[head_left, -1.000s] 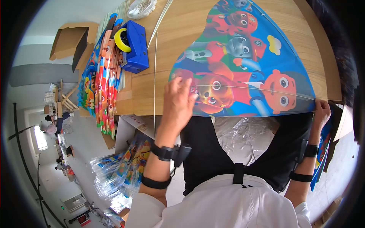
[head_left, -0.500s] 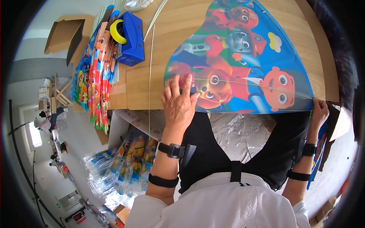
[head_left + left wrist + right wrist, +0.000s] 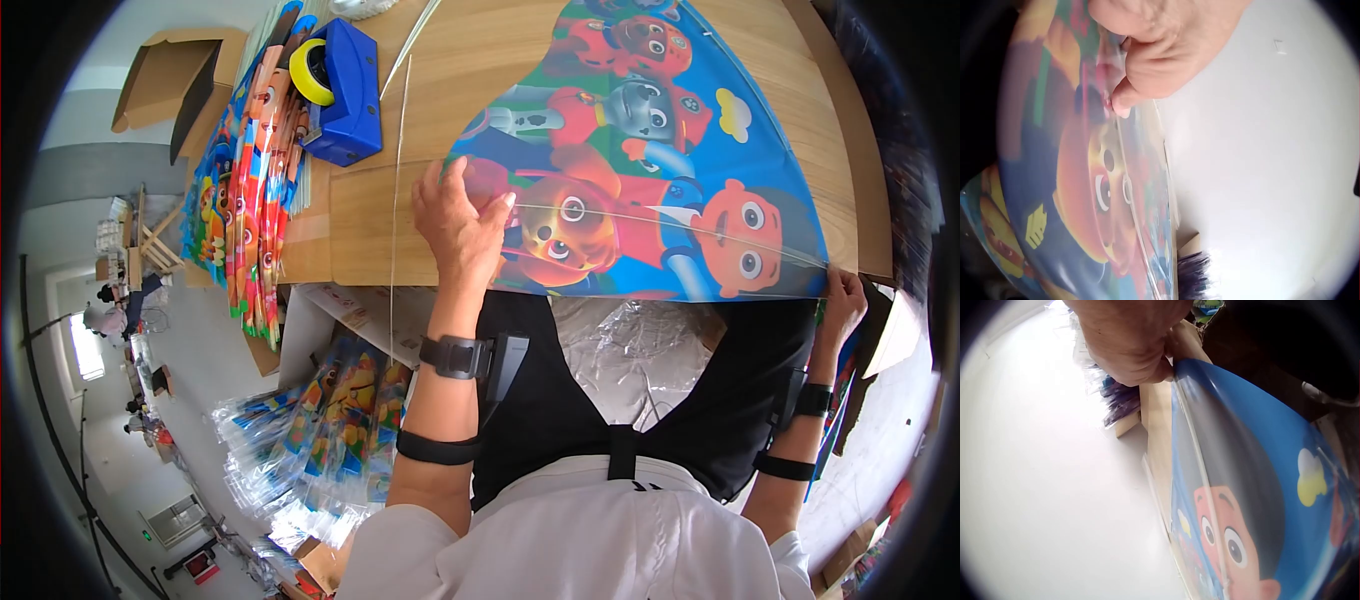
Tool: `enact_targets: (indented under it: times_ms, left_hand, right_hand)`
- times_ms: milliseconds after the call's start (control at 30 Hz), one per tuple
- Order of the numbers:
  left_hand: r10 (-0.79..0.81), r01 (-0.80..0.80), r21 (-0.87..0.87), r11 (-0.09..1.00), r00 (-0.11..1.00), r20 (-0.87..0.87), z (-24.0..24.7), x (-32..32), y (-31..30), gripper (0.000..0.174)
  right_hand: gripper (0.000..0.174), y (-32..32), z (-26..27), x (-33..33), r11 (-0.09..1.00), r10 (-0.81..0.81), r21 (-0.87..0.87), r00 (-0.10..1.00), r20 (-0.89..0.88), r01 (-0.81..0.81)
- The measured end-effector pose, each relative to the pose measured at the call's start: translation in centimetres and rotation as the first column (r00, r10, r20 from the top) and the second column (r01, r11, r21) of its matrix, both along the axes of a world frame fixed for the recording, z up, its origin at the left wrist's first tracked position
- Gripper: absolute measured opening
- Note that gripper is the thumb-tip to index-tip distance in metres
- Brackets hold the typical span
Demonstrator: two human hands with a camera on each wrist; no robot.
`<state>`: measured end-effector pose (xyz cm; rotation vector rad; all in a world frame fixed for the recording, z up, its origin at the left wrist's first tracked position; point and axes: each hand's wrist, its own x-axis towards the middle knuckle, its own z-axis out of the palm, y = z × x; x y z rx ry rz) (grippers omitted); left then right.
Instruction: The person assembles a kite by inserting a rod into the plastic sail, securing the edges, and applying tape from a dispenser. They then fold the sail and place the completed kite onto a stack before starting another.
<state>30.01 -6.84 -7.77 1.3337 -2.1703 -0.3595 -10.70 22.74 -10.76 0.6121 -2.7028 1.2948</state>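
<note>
**On the wooden tabletop: blue printed sheet, two contact points**

Clock positions refer to the head view.

1. Sheet. The large, glossy blue plastic sheet with cartoon figures (image 3: 640,150) lies flat on the light brown wooden table (image 3: 375,235). Its near edge runs along the table's near edge.

2. Right hand (image 3: 845,303). Thumb and fingertips are together, clamped on the sheet's pointed near corner. From this grip, the sheet spreads from 9 to 11 o'clock.

3. Left hand (image 3: 462,225). Thumb and fingers are apart; the fingers bend at the sheet's curved edge. The thumb touches the sheet beside the near end of the thin, pale rod (image 3: 650,221). From this hand, the sheet spreads from 1 to 4 o'clock.

4. Rod. It crosses the sheet from the left thumb, just past 3 o'clock, to the corner in the right hand's grip.

5. Surroundings, taken from the left hand. The blue tape dispenser with a yellow roll (image 3: 350,95) stands at 11 o'clock. The bundle of folded, multicoloured printed sheets (image 3: 250,190) lies between 9 and 10 o'clock. Clear plastic packets with coloured prints (image 3: 320,430) lie at 7 o'clock, below table level.
</note>
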Motion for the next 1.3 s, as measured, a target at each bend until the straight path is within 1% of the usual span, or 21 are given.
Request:
enact_targets:
  times_ms: [67,100,167,267,300,367,467,533,567,633,700,733,767,800,833,900,967,1067,1167,1233,1300]
  left_hand:
    - [0.104,-0.103,-0.016,0.995,0.99,0.1,-0.2,-0.9,0.4,0.061]
    - [0.1,-0.099,-0.012,0.995,0.99,0.102,-0.5,-0.9,0.4,0.061]
    - [0.083,-0.082,0.098,0.992,0.997,-0.006,-1.1,-0.6,0.4,0.065]
    - [0.085,-0.085,0.111,0.99,0.996,0.005,-1.1,-0.7,0.3,0.066]
    - [0.081,-0.081,0.112,0.99,0.997,0.005,-1.3,-0.8,0.4,0.066]
    - [0.061,-0.063,0.029,0.998,0.996,0.071,-1.4,-0.8,0.7,0.067]
    - [0.075,-0.076,0.005,0.997,0.992,0.101,-2.4,-0.4,0.0,0.067]
    - [0.07,-0.071,0.001,0.997,0.992,0.104,-1.7,-0.6,0.4,0.067]
    - [0.075,-0.076,0.004,0.997,0.991,0.11,-1.4,-0.7,0.8,0.068]
    - [0.085,-0.085,0.0,0.996,0.99,0.11,-1.8,-0.6,0.4,0.071]
    - [0.08,-0.081,0.0,0.997,0.988,0.134,-1.6,-0.7,0.4,0.069]
    - [0.053,-0.053,0.002,0.999,0.991,0.123,-1.2,-1.3,1.1,0.069]
    - [0.036,-0.032,-0.05,0.998,0.996,0.081,-0.7,-1.5,1.8,0.066]
    - [0.016,-0.012,-0.1,0.995,0.999,0.042,-0.1,-1.8,2.7,0.064]
    - [-0.011,0.015,-0.095,0.995,0.999,0.042,0.7,-2.4,3.9,0.064]
    - [-0.155,0.191,-0.062,0.98,0.915,0.373,1.8,-4.1,7.2,0.057]
    - [-0.299,0.32,0.03,0.947,0.841,0.45,1.2,-5.4,9.1,0.06]
    - [-0.333,0.356,0.034,0.934,0.831,0.445,1.0,-7.5,10.4,0.062]
    - [-0.423,0.445,0.054,0.894,0.8,0.425,1.3,-10.2,11.1,0.064]
    - [-0.512,0.525,0.095,0.846,0.75,0.418,1.8,-12.6,12.4,0.068]
    - [-0.566,0.583,0.081,0.809,0.732,0.379,1.3,-15.4,13.5,0.07]
  right_hand:
    - [0.014,0.1,0.0,-0.1,1.0,-0.007,-0.001,1.0,-0.013,0.007]
    - [0.014,0.1,0.0,-0.1,1.0,0.004,0.008,1.0,-0.012,-0.004]
    - [0.014,0.3,-0.1,-0.2,1.0,0.016,0.019,1.0,-0.011,-0.016]
    - [0.014,0.2,-0.3,-0.5,1.0,-0.014,-0.006,1.0,0.019,0.014]
    - [0.014,0.2,-0.1,-0.4,1.0,-0.003,0.022,1.0,0.005,0.003]
    - [0.014,0.5,-0.2,-0.4,0.999,0.011,0.052,1.0,-0.007,-0.011]
    - [0.013,0.6,-0.8,-0.8,1.0,-0.014,-0.014,1.0,-0.007,0.014]
    - [0.014,0.2,0.0,-0.1,0.998,-0.006,0.067,0.998,-0.057,0.01]
    - [0.014,0.1,0.1,0.1,0.999,-0.009,0.047,1.0,-0.017,0.009]
    - [0.015,-0.5,1.3,1.2,0.986,-0.042,0.156,0.99,-0.133,0.063]
    - [0.016,-0.8,1.8,1.5,0.987,-0.018,0.156,0.987,-0.157,0.043]
    - [0.017,-0.9,1.7,1.6,0.992,-0.028,0.118,0.988,-0.154,0.047]
    - [0.017,-1.0,1.8,1.7,0.994,-0.032,0.103,0.989,-0.143,0.047]
    - [0.017,-1.0,1.7,1.7,0.993,-0.036,0.104,0.988,-0.152,0.053]
    - [0.017,-1.0,1.6,1.6,0.993,-0.038,0.108,0.987,-0.159,0.055]
    - [0.017,-1.1,1.6,1.7,0.992,-0.056,0.1,0.986,-0.154,0.072]
    - [0.017,-1.2,1.8,1.9,0.99,-0.078,0.103,0.988,-0.132,0.092]
    - [0.016,-1.3,1.8,2.2,0.99,-0.114,0.072,0.99,-0.084,0.12]
    - [0.017,-1.4,2.1,2.5,0.992,-0.123,0.017,0.992,-0.004,0.123]
    - [0.016,-1.4,2.0,2.5,0.99,-0.129,0.048,0.991,-0.037,0.131]
    - [0.014,-1.5,1.9,2.4,0.987,-0.142,0.063,0.988,-0.062,0.146]
